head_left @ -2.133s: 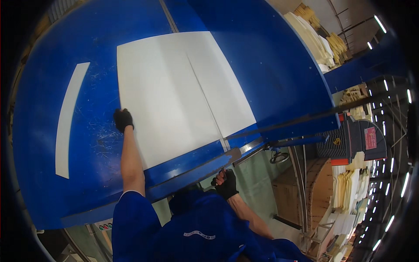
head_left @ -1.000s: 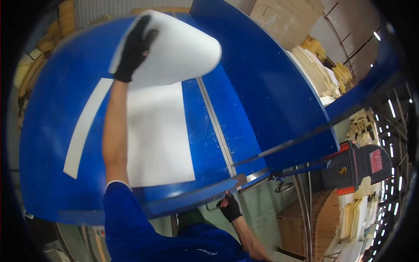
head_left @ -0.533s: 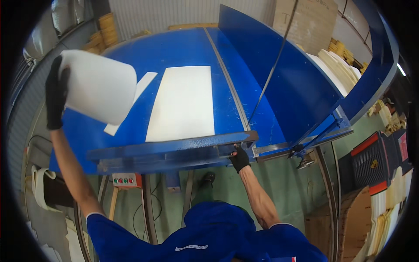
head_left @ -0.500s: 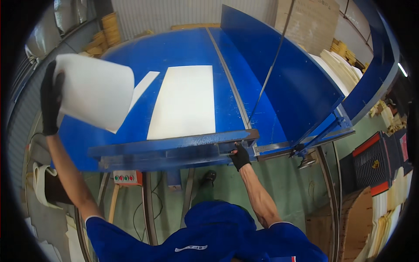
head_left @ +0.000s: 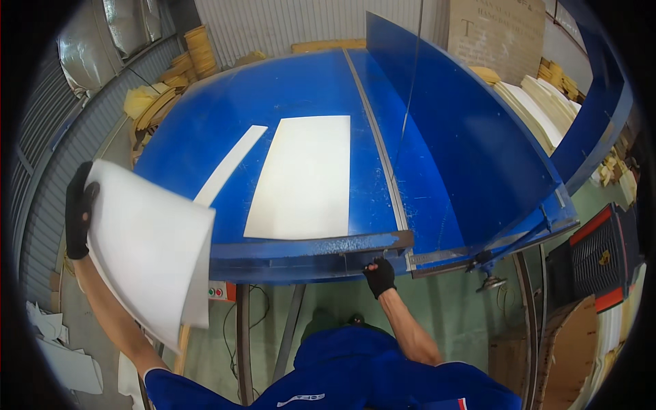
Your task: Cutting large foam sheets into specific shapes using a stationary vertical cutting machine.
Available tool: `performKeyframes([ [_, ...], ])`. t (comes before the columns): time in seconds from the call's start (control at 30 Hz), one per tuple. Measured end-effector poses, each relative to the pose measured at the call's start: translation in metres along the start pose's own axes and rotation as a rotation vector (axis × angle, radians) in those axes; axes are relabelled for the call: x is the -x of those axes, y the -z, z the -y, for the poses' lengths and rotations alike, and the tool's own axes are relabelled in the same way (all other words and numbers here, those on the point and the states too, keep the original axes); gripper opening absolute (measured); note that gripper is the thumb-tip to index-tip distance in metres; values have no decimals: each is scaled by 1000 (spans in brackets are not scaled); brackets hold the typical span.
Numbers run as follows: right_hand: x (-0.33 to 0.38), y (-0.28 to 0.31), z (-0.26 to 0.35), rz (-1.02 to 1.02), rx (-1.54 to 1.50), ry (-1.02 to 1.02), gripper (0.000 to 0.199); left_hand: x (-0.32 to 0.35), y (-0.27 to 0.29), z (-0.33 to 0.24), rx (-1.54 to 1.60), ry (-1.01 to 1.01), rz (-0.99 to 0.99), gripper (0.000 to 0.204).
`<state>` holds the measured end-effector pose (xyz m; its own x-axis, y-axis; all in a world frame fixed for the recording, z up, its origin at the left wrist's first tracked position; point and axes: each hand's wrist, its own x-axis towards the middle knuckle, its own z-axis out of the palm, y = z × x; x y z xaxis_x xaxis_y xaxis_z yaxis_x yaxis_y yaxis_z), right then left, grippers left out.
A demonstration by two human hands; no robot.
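In a black glove, my left hand (head_left: 81,208) is closed on one edge of a bent white foam sheet (head_left: 147,239), which hangs past the table's left front. My right hand (head_left: 380,276), in a black glove with bare fingertips, is closed by the underside of a blue metal bar (head_left: 307,247) along the table's front edge. What its fingers grip, if anything, is hidden. Flat on the blue table (head_left: 225,96) behind the bar lie a wide white foam piece (head_left: 301,178) and a narrow white foam strip (head_left: 230,166). A thin upright blade or wire (head_left: 412,89) stands right of them.
A tall blue panel (head_left: 471,130) stands along the table's right side. A red-and-black box (head_left: 601,253) and a cardboard sheet (head_left: 567,348) are at the right. Foam scraps (head_left: 58,342) lie on the floor at left. A red button box (head_left: 223,292) hangs under the table.
My left hand has lowered the foam sheet from above the table toward its left front, and the sheet hangs more folded. My right hand stays near the bar. The view has shifted slightly.
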<state>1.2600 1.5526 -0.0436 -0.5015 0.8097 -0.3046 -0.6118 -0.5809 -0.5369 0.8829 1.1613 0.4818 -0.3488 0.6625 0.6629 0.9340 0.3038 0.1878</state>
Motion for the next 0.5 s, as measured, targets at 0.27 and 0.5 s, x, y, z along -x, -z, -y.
performKeyframes([
  [0.27, 11, -21, 10, -192, -85, -63, 18, -115, -1, 91, -289, -365, -110, 54],
  [0.5, 22, -37, 37, -422, 403, 28, 22, -40, -242, 317, -185, 212, 339, 39],
])
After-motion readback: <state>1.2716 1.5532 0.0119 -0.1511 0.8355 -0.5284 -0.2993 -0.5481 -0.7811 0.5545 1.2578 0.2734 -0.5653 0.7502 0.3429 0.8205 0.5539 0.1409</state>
